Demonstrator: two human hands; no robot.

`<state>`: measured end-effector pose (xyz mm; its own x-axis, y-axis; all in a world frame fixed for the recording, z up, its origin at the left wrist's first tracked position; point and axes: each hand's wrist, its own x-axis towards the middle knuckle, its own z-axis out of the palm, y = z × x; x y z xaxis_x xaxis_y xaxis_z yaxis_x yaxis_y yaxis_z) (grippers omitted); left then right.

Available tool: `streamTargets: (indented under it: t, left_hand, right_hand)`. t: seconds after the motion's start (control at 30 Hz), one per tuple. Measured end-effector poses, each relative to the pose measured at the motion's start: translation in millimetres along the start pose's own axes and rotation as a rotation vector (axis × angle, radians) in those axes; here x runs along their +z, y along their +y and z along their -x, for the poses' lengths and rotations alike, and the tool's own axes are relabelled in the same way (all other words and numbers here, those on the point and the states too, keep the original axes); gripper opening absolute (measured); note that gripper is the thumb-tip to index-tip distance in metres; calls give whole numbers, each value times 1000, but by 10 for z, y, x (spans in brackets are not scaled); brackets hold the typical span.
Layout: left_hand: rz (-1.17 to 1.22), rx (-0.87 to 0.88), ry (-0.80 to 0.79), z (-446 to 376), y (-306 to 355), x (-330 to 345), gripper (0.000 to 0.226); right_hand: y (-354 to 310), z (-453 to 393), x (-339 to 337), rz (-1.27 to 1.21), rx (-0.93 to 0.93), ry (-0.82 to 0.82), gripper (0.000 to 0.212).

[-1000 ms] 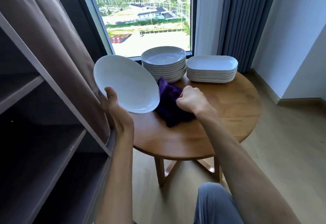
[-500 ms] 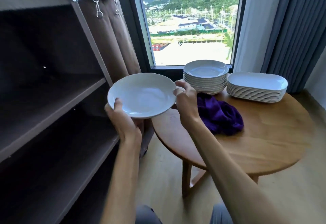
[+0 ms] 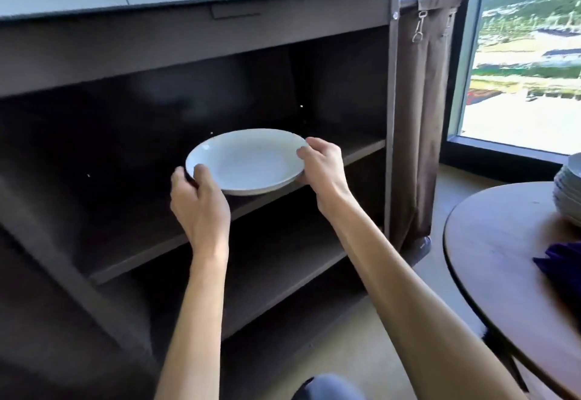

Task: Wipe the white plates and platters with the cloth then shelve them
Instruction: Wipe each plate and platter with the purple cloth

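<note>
Turned away from the table since half a second ago and swung toward the dark shelving unit (image 3: 132, 53), now filling the left and middle of view. Left hand (image 3: 199, 207) clamped on the near-left rim of the white plate (image 3: 246, 162), thumb over the lip, fingers curled beneath. Plate carried roughly level, just above and in front of the upper shelf board (image 3: 361, 148), no longer out beside the unit; contact with the board not clear. Right hand (image 3: 323, 170) gripping the plate's right rim. Right of the unit: plate stack (image 3: 569, 192) and purple cloth (image 3: 562, 261) left on the round table (image 3: 490, 258). Judged: wiping of this plate finished, shelving under way, setting down and release still needed, many dishes remaining.
</note>
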<state>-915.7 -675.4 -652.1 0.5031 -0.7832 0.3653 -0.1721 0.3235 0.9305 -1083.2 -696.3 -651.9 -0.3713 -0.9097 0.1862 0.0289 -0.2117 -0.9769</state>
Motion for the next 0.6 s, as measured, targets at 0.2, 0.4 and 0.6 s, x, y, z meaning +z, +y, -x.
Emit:
streamTargets:
  t: [0.2,0.4,0.6]
  left_hand:
    - [-330,31,167,-442,-145,-842,40]
    - [-552,0,169,-617,-257,-1150,39]
    - [-612,-122,110,-662,-365,-1066,42]
  right_hand:
    - [98,139,1002,51,77,-205,40]
    - [180,255,1453,179,86,-327,49]
    - [229,197,1526,297,24,-314,49]
